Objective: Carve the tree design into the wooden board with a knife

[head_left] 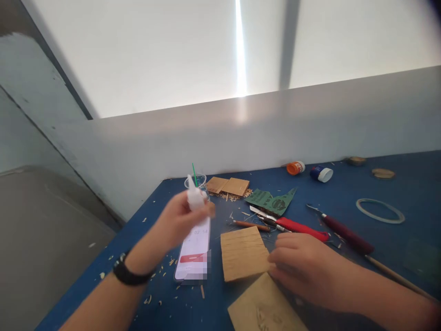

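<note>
My left hand (186,216), a black band on its wrist, is closed around a small white bottle with a narrow nozzle (195,196), held up above a lit phone (193,257). The bottle is slightly blurred. My right hand (306,266) has curled fingers at the right edge of a square wooden block (243,255); part of its grip is hidden. Just below, nearer to me, lies a second wooden block (267,305) with carved marks on its face.
A red-handled knife (303,228), a carving tool with a dark red handle (347,233) and green sandpaper (272,201) lie beyond the blocks. Orange (295,168) and blue (321,174) paint pots, a clear ring (380,211) and scattered wood shavings are on the blue table.
</note>
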Motion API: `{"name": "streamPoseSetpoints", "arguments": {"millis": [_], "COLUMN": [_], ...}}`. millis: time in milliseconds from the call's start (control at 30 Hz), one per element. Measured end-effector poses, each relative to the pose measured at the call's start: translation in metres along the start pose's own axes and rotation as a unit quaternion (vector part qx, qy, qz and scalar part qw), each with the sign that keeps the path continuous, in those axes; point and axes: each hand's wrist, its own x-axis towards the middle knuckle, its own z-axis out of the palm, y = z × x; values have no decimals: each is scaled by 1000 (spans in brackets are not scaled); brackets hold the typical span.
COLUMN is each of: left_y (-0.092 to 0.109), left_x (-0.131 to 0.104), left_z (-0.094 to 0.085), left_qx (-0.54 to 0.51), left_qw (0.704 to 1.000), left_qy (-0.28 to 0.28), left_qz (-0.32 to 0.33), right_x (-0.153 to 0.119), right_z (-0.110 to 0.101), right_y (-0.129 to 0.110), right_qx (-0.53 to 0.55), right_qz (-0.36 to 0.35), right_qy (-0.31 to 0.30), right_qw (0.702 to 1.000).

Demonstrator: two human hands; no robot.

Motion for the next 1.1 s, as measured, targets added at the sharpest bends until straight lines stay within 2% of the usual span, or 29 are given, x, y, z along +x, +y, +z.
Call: {"name": "streamPoseSetpoints", "arguments": {"millis": [67,133,233,400,500,567,733,833,933,1033,1100], "left_y": [9,17,23,18,9,4,-1,3,9,13,15], "left_x": [-14,-30,-44,-42,-43,-47,-52,-53,-53,-53,-52], "left_z": [43,76,101,109,114,117,119,120,121,125,127], "left_qx": [-27,-38,-35,7,22,41,73,64,50,22,-5], "left_qw": [999,996,993,993,995,996,993,995,994,994,995], "left_qy": [-46,-78,-112,-110,-94,-80,-75,-70,-91,-101,-102], "left_qz": [-2,-10,-20,28,17,12,59,39,14,18,22], "right_x": [1,1,-1,2,5,7,9,10,10,9,8], "right_z": [-2,-3,-2,-1,-2,-2,-1,-3,-6,-5,-4], "right_y": [-3,-7,-16,-34,-41,-44,-46,-46,-46,-44,-43], "right_qx": [25,62,127,175,169,159,176,181,187,201,215], "right_qz": [19,27,10,-24,-27,-23,-50,-61,-17,34,43], "right_qy": [42,80,138,223,256,259,261,249,238,225,217], "right_qw": [999,994,982,959,951,952,948,949,953,953,951]}}
